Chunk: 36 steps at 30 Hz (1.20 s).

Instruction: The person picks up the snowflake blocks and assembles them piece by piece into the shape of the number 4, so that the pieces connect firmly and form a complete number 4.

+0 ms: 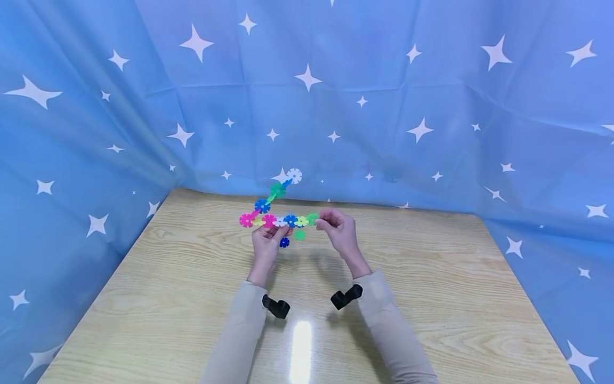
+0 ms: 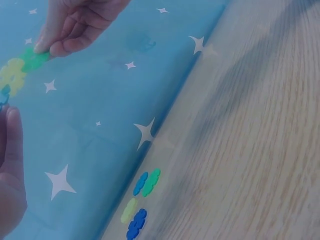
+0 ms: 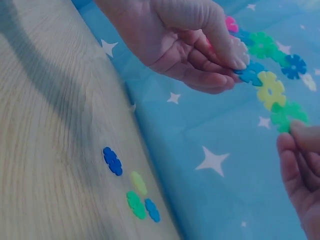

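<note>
A bent chain of notched plastic discs, with a pink disc at its corner, is held above the table. My left hand pinches its lower row at a white disc, beside a blue one. Thumb and fingertips of my right hand pinch the green disc at the row's right end, joined to a yellow disc. The other arm of the chain slants up to a white disc. Most of my left hand lies outside the left wrist view.
Several loose discs lie on the wooden table beneath the chain: dark blue, green, yellow and a smaller-looking blue. A blue star-patterned curtain stands behind the table.
</note>
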### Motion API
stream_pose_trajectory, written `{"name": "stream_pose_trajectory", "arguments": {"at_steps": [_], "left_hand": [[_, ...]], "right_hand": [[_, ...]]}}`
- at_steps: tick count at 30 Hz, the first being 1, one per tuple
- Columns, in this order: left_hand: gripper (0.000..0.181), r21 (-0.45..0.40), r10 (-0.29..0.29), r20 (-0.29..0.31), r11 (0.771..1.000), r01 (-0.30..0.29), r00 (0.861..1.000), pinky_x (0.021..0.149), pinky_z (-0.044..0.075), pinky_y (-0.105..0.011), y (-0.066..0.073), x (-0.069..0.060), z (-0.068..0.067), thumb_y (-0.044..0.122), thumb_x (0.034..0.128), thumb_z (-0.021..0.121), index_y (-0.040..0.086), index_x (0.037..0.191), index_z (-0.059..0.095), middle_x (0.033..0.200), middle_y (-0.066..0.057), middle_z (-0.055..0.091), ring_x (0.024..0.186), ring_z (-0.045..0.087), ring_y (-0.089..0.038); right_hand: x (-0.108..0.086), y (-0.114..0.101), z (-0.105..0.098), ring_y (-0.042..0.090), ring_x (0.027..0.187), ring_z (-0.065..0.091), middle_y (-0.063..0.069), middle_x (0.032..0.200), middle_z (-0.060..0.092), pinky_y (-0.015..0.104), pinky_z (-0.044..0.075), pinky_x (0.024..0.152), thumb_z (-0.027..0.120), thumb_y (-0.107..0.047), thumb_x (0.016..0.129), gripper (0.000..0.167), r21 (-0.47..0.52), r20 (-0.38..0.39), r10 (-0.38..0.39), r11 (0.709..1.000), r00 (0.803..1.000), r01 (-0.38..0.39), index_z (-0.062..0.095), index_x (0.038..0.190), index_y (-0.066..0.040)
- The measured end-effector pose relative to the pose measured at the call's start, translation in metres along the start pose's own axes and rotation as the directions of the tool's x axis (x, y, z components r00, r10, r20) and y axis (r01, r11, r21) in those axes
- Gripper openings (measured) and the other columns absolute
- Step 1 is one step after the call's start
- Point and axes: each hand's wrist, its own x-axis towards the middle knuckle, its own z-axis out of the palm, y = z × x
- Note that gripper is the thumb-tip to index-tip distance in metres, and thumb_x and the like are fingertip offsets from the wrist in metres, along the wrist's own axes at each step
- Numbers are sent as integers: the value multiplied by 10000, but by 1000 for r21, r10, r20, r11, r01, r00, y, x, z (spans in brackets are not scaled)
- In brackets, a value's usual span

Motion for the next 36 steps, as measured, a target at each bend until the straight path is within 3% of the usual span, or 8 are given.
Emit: {"name": "stream_pose_trajectory", "arguments": {"at_steps": [12,19,22,26,32,36], "left_hand": [[59,-34,-4,-22,999,3,1000,677,581,-257,-3,-4,-1,-118,821,628,-85,858,659,668,17,690,616,673,-108],[100,-31,17,-20,999,-17,1000,675,582,-258,-4,-5,-1,-133,819,620,-186,904,612,673,23,689,621,675,-113],[111,-30,29,-16,999,-29,999,671,582,-255,-5,-5,-2,-142,819,610,-208,908,595,675,29,688,622,674,-107],[107,-18,24,-18,1000,-24,1000,685,583,-268,-6,-5,-3,-136,819,614,-207,898,598,672,19,686,622,675,-119],[49,-40,19,-37,999,-20,999,672,580,-249,-4,-5,-2,-133,827,607,-141,867,635,666,7,683,616,672,-121],[69,-78,21,-13,997,-22,1000,681,581,-254,-1,-3,-2,-130,831,604,-94,859,656,688,-8,692,635,677,-120]], "right_hand": [[-1,2,-1,82,621,590,275,750,603,175,527,601,662,44,834,124,-21,59,-33,999,998,34,598,850,149],[-1,3,-1,90,620,587,308,757,595,177,529,599,642,85,831,99,-24,67,-48,998,997,50,594,853,169],[-1,2,0,94,622,591,300,758,602,302,573,631,648,77,829,97,-38,65,-39,998,997,42,600,847,159],[-2,2,2,105,622,590,282,750,610,383,577,639,646,87,824,77,-60,54,-47,997,997,51,605,833,152],[-2,-1,5,158,627,607,263,743,622,210,525,566,629,105,826,36,-81,49,-106,991,993,109,614,829,137],[0,-3,5,160,653,613,270,767,614,169,513,586,614,106,837,60,-48,58,-79,996,995,82,601,864,157]]}}
